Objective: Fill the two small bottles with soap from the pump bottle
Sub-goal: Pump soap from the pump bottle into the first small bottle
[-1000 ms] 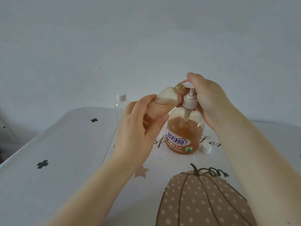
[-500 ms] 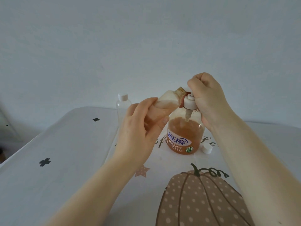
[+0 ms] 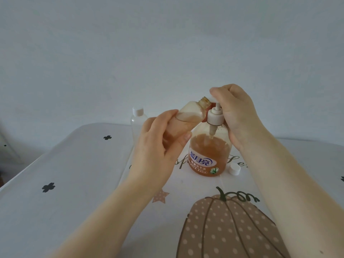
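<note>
1. At the left of the group, near the far edge of the table [image 3: 61, 164], stands the second small bottle [image 3: 138, 121]; it is clear, its white cap is on, and it looks empty, so I judge it waits for its turn; no hand touches it.

2. Next comes the left hand [image 3: 158, 148]; its fingers and thumb are curled round the body of the open small bottle [image 3: 188, 116], a firm wrap and not a pinch; the bottle is held in the air, tilted, with its threaded neck up and to the right, right at the spout of the pump, I think so that the soap can run straight into the mouth; orange soap is already seen inside it, though the fingers hide the lower part, so I cannot tell how full it is.

3. In the middle the pump bottle [image 3: 209, 155] stands upright on the printed cloth, about half full of orange soap.

4. The right hand [image 3: 234, 112] is on top of the pump head [image 3: 216, 116]; its fingers are curled down over the head and press it; the nozzle itself is hidden under them.

5. Furthest right, just beside the base of the pump bottle, lies a loose white cap [image 3: 234, 168]; I judge it belongs to the bottle in hand and is kept near for closing.
</note>
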